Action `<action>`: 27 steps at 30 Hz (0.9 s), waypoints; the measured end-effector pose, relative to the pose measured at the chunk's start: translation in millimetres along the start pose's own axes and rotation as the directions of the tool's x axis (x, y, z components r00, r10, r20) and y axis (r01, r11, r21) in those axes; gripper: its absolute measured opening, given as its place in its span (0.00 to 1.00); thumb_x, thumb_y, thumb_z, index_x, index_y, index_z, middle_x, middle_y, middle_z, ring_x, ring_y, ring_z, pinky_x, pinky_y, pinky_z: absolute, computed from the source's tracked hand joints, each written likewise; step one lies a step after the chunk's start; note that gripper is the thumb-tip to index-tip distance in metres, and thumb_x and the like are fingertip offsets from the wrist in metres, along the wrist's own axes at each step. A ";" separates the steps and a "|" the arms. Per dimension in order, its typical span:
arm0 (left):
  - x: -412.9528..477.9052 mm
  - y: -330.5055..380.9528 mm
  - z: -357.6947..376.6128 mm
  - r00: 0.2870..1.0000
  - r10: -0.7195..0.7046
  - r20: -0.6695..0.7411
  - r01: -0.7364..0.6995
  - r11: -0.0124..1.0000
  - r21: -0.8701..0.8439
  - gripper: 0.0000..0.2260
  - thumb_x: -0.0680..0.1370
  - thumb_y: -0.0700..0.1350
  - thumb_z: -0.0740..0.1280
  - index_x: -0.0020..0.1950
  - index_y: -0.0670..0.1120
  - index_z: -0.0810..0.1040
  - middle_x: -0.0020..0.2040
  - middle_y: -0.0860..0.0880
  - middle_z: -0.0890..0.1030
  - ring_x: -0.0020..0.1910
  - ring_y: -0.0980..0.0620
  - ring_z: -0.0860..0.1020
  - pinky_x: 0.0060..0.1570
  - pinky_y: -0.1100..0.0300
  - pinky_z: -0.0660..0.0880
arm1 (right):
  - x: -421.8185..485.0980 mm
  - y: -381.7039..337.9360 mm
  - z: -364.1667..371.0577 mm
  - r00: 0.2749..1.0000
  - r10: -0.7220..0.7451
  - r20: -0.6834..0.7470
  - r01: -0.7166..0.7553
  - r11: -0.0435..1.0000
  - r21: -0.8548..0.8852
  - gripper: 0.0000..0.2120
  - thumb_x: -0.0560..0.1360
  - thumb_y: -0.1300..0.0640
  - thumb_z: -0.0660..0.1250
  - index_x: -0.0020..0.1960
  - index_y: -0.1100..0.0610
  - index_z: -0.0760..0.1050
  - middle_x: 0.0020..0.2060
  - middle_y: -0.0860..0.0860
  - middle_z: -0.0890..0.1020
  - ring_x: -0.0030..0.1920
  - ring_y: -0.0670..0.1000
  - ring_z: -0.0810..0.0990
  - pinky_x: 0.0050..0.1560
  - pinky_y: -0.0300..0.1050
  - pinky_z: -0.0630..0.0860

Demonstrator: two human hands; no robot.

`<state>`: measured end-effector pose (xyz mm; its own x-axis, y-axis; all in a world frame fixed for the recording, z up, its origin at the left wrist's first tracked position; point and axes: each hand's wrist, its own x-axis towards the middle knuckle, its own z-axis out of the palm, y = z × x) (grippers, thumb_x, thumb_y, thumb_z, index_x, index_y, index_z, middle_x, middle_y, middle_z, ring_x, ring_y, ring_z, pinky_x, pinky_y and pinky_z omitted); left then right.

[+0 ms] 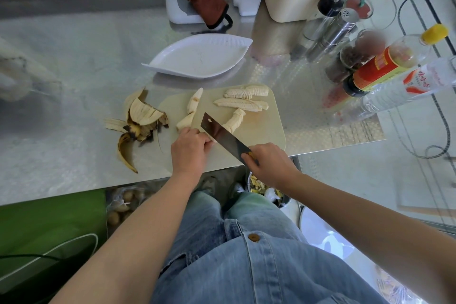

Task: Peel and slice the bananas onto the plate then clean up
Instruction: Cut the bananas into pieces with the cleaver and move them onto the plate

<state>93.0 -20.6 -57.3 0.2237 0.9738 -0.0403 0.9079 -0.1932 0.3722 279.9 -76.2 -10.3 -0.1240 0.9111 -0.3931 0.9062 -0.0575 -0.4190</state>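
Beige cutting board (pixel 259 128), head view: we note sliced bananas (pixel 246 99) at its far side and one uncut banana (pixel 195 103), its near end gripped by the left hand (pixel 190 148) while the right hand (pixel 269 164) grips the knife (pixel 222 136). We find no slices on the plate (pixel 197 57) beyond, and the peels (pixel 139 118) lie beside the board; we judge plating and clean-up outstanding.

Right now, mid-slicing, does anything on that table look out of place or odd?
Nothing spilled or damaged. The banana peels lie splayed on the bare table left of the cutting board, and the board's near edge sits right at the table's front edge. The plate holds no slices yet.
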 end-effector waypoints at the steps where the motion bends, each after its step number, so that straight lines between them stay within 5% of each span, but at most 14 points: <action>1: -0.1 -0.2 -0.1 1.000 0.000 -0.002 0.000 1.000 -0.002 0.04 0.70 0.44 0.75 0.41 0.44 0.85 0.38 0.46 0.81 0.44 0.44 0.76 0.34 0.58 0.66 | 0.2 0.2 -0.2 1.000 0.001 -0.004 -0.001 1.000 0.003 0.16 0.80 0.52 0.58 0.37 0.59 0.71 0.31 0.53 0.74 0.33 0.55 0.72 0.33 0.45 0.65; 27: 0.7 -1.9 3.6 1.000 -0.013 0.003 0.013 1.000 -0.022 0.04 0.71 0.45 0.75 0.41 0.44 0.85 0.37 0.46 0.80 0.44 0.45 0.76 0.34 0.57 0.68 | -2.2 3.3 0.6 1.000 -0.005 -0.021 0.006 1.000 0.028 0.17 0.80 0.51 0.59 0.38 0.62 0.74 0.30 0.54 0.76 0.32 0.56 0.74 0.35 0.50 0.72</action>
<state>92.8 -20.0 -61.4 0.2126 0.9760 -0.0478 0.9027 -0.1774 0.3920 282.9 -78.6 -11.3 -0.1200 0.9199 -0.3734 0.8940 -0.0634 -0.4437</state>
